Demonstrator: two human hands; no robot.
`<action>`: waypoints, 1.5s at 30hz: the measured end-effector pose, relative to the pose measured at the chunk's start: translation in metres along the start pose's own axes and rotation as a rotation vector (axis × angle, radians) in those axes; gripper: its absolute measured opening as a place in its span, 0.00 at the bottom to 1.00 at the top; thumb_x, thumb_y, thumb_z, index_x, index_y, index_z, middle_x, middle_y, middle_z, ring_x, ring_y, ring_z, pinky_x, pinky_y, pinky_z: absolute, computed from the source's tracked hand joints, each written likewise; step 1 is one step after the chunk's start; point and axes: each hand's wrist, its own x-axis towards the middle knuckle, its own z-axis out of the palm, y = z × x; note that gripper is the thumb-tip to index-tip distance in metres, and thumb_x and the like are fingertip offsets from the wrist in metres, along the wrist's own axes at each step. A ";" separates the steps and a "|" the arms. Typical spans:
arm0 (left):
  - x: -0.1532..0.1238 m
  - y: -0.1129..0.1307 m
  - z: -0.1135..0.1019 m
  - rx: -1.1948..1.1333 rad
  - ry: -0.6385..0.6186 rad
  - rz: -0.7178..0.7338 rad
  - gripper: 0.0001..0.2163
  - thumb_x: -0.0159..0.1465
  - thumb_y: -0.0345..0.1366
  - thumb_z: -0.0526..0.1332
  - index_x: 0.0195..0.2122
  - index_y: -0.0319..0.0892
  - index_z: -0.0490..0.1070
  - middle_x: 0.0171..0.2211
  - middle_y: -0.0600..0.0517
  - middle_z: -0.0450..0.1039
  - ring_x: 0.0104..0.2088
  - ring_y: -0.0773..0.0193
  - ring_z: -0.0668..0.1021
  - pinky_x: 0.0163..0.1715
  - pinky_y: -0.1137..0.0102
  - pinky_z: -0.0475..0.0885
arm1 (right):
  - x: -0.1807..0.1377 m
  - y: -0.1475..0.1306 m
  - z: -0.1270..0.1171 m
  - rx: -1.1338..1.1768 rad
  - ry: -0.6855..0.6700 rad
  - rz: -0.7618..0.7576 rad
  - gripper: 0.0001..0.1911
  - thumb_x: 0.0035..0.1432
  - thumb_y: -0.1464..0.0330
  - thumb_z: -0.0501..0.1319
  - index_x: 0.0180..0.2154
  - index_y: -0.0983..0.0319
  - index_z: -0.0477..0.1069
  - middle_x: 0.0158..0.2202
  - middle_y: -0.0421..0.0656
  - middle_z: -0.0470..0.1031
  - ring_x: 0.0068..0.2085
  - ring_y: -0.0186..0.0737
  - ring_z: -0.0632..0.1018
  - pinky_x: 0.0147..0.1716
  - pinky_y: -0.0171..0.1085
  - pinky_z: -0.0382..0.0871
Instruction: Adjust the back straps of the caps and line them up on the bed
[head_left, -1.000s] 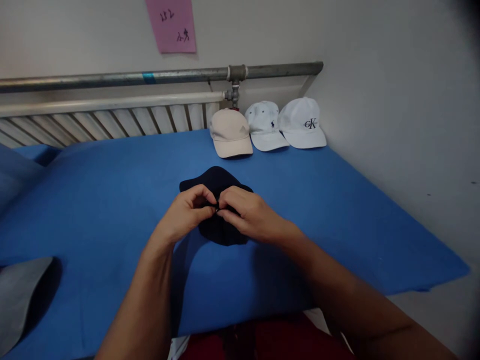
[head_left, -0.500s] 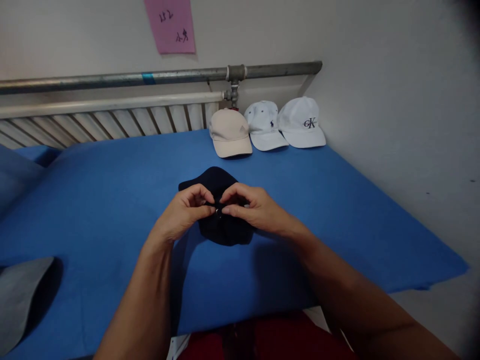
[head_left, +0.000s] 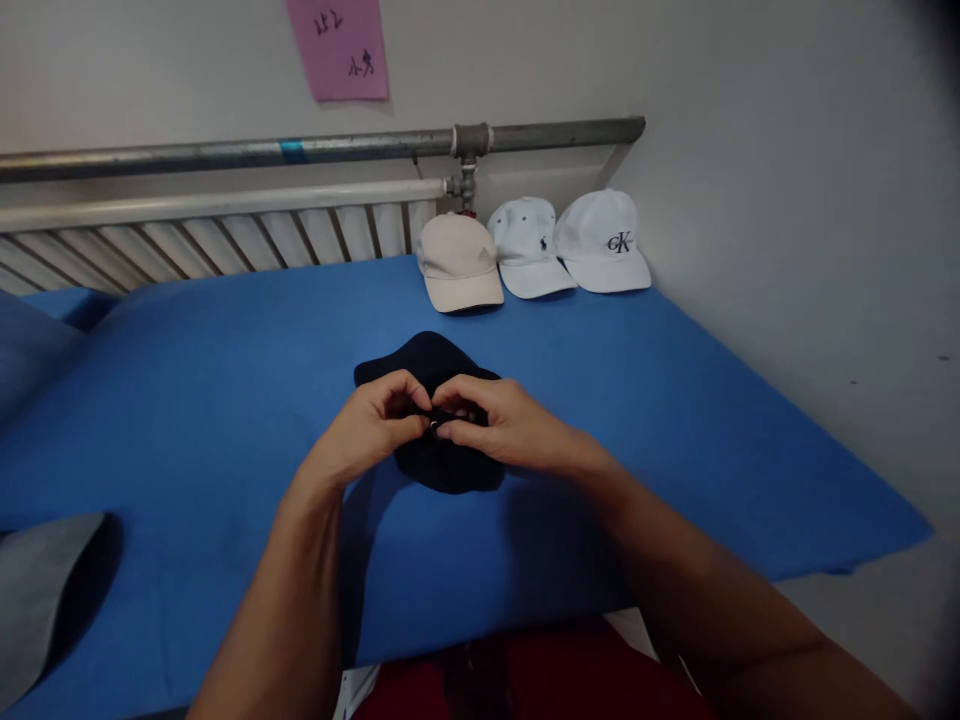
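A dark navy cap (head_left: 431, 358) lies on the blue sheet (head_left: 225, 380) in the middle of the bed. My left hand (head_left: 375, 425) and my right hand (head_left: 499, 425) meet over its near part, fingertips pinched together on the cap's back strap, where a small metal buckle glints between them. Both hands are closed on that strap. The hands hide the part of the cap beneath them.
Three caps sit in a row at the far right: a beige cap (head_left: 457, 262), a white cap with a small logo (head_left: 529, 248) and a white lettered cap (head_left: 606, 240). A metal rail (head_left: 225, 152) and a pink note (head_left: 339, 45) are behind. A grey thing (head_left: 37, 590) lies at the left.
My fingers have shifted slightly on the strap, the right hand closing back over it. The cap stays in the same place.
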 end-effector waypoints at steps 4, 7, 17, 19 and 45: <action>0.000 0.000 0.000 0.009 -0.024 -0.002 0.06 0.52 0.29 0.64 0.31 0.41 0.68 0.25 0.57 0.68 0.26 0.70 0.69 0.25 0.73 0.61 | 0.000 -0.001 0.001 -0.074 -0.007 -0.025 0.08 0.57 0.70 0.61 0.41 0.61 0.70 0.33 0.37 0.71 0.33 0.31 0.71 0.34 0.32 0.64; 0.000 0.000 -0.001 0.020 -0.048 -0.001 0.06 0.52 0.29 0.64 0.31 0.41 0.69 0.26 0.56 0.69 0.27 0.69 0.70 0.25 0.73 0.62 | 0.001 -0.001 0.001 -0.113 -0.022 -0.041 0.07 0.57 0.70 0.61 0.40 0.61 0.70 0.31 0.37 0.70 0.32 0.31 0.70 0.33 0.32 0.63; -0.004 0.004 -0.010 0.004 -0.142 -0.040 0.08 0.52 0.29 0.66 0.34 0.41 0.71 0.30 0.54 0.71 0.31 0.67 0.72 0.29 0.73 0.65 | 0.000 -0.001 0.000 -0.075 0.001 -0.023 0.04 0.58 0.70 0.61 0.37 0.62 0.71 0.29 0.36 0.70 0.29 0.29 0.70 0.31 0.30 0.63; -0.004 0.003 -0.011 0.014 -0.156 -0.052 0.09 0.52 0.28 0.66 0.34 0.41 0.71 0.31 0.54 0.71 0.32 0.67 0.73 0.29 0.73 0.66 | 0.000 0.000 0.000 -0.080 0.007 -0.025 0.03 0.57 0.70 0.61 0.36 0.62 0.71 0.28 0.36 0.70 0.29 0.29 0.70 0.30 0.30 0.62; 0.000 0.002 -0.008 0.068 -0.113 -0.023 0.06 0.56 0.30 0.62 0.35 0.41 0.72 0.32 0.54 0.72 0.33 0.68 0.71 0.33 0.73 0.64 | 0.002 -0.006 0.005 -0.364 -0.002 -0.005 0.04 0.49 0.76 0.57 0.29 0.62 0.66 0.24 0.35 0.65 0.25 0.30 0.63 0.28 0.33 0.53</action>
